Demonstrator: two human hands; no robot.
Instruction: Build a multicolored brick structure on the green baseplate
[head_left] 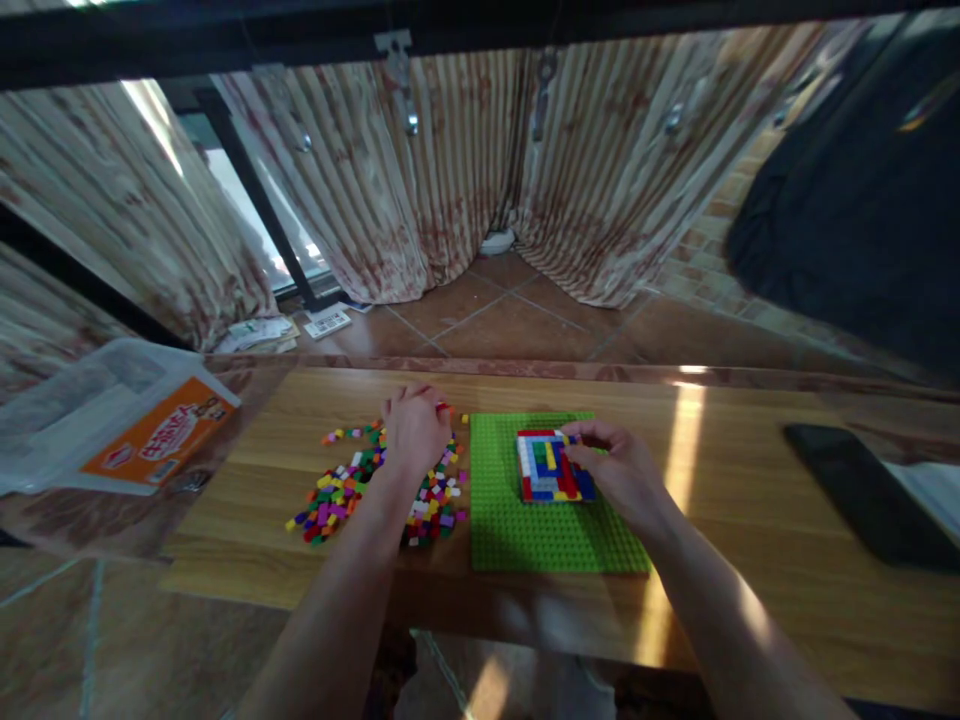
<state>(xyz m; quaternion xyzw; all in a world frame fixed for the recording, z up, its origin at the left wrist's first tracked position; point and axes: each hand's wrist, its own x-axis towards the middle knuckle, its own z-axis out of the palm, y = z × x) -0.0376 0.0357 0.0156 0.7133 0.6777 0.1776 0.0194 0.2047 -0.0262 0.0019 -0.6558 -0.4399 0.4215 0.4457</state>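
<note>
My left hand [415, 430] is over the far side of a pile of small coloured toy bricks [330, 505], its fingers drawn together around a red brick [442, 406]. On the green studded baseplate [510, 545] sits a flat, roughly square build of bricks [536, 470] in white, blue, red, yellow and green. My right hand [619, 470] reaches over the right side of this build, thumb and forefinger pinched at its far right part. What lies between those fingertips is too small to make out.
Both lie on a wooden table [720, 470]. A clear plastic tub [142, 360] with an orange label stands at the left. A dark flat object [862, 490] lies at the right. Beyond the table hang striped curtains [450, 170] above a tiled floor [487, 310].
</note>
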